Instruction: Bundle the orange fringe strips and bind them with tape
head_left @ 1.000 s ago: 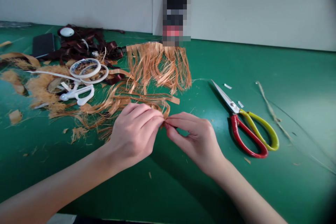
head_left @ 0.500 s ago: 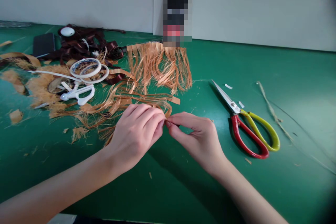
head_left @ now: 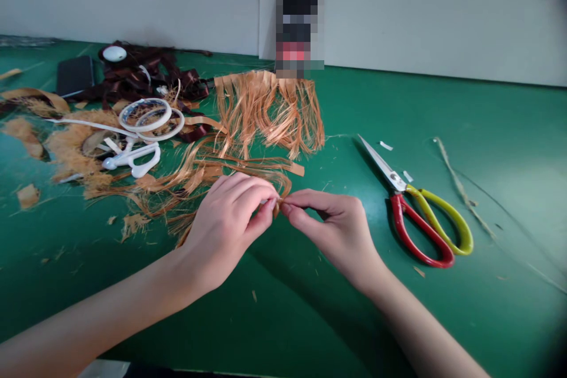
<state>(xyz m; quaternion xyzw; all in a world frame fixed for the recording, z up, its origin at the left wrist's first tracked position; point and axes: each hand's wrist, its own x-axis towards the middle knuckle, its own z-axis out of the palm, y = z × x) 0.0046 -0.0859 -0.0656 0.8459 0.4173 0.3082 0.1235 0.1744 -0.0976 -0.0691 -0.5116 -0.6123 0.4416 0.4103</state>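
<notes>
My left hand (head_left: 228, 224) and my right hand (head_left: 334, 230) meet fingertip to fingertip low over the green table (head_left: 310, 307). Both pinch the end of an orange ribbon strip (head_left: 283, 192) that trails back to the left into a loose tangle of shredded orange ribbon (head_left: 186, 180). The fingers of both hands are closed in a pinch. A second fringe of cut orange ribbon (head_left: 270, 109) lies farther back, spread out flat.
Scissors with one red and one yellow handle (head_left: 425, 218) lie to the right of my right hand. At the back left are white tape rings (head_left: 148, 118), white scissors (head_left: 130, 158), dark brown ribbon (head_left: 142, 74) and a black phone (head_left: 74, 75). A thin fibre strand (head_left: 460, 186) lies far right.
My hands have stayed in place. The fingers of my left hand have lifted and curled slightly while working the ribbon end, and my right hand has shifted a little to the right.
</notes>
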